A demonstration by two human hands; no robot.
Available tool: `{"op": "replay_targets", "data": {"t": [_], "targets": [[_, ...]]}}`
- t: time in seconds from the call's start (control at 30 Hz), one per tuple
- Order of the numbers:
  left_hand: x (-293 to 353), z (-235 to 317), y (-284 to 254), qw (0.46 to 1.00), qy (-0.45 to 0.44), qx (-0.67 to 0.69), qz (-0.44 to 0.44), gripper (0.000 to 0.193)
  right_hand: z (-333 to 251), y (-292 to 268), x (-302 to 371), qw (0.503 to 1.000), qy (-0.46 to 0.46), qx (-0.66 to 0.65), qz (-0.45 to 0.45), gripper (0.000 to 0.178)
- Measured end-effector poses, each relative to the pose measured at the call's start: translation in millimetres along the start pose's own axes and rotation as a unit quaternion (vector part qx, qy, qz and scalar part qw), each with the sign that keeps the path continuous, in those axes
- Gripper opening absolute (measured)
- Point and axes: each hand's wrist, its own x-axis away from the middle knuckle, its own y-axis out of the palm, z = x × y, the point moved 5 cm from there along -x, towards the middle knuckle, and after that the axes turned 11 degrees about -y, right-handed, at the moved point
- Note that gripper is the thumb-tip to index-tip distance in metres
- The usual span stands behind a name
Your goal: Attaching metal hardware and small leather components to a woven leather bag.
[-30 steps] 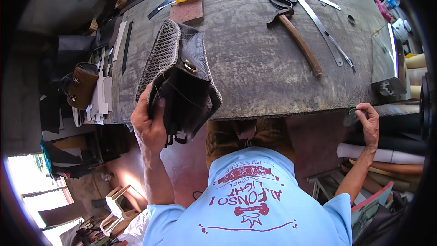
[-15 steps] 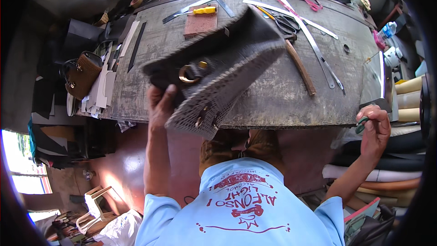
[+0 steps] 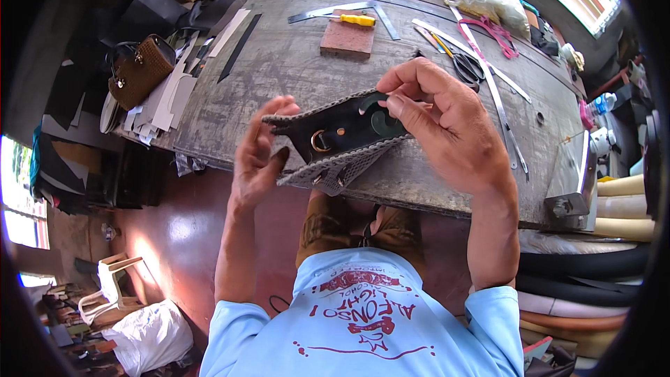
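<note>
The bag (image 3: pixel 335 141), a dark piece with woven panels and a brass ring on its inner face, is held above the near edge of the workbench (image 3: pixel 279 70). Its long axis runs left to right and climbs slightly toward the right; the open mouth faces up toward the camera.

The left hand (image 3: pixel 259 153) is closed on the bag's left end, thumb on the near woven side. The right hand (image 3: pixel 447 126) is closed on the right end, fingertips pinching the upper edge.

Half a second ago only the left hand held the bag, raised higher with one end pointing up and to the right; the right hand was at the bench's right edge.

Farther back on the bench lie a brown block (image 3: pixel 347 39), a yellow-handled screwdriver (image 3: pixel 354 19), scissors (image 3: pixel 466 66) and metal rulers (image 3: pixel 488 84). A brown handbag (image 3: pixel 139 70) sits at the left.
</note>
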Motion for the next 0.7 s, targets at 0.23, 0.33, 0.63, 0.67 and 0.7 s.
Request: {"op": "replay_targets", "data": {"t": [0.23,0.33,0.63,0.67,0.7], "targets": [[34.8,67.2,20.6,0.865,0.036,-0.464,0.187,0.015,-1.6,22.5,-10.8,0.999,0.033,-0.002,-0.029,0.014],[25.0,68.3,22.7,0.840,0.050,-0.504,0.193,0.025,-2.3,21.7,-5.4,0.999,0.021,0.002,-0.040,0.013],[3.9,23.1,36.9,0.976,-0.211,0.054,0.009,0.029,3.7,17.1,-16.7,0.999,0.004,-0.030,0.016,0.013],[5.5,24.9,41.0,0.970,-0.216,0.108,0.009,0.029,3.6,15.6,-19.2,0.999,0.003,-0.029,0.017,0.013],[6.0,26.9,45.2,0.953,-0.243,0.179,-0.018,0.028,4.0,13.5,-21.7,0.998,0.006,-0.052,0.028,0.013]]}}
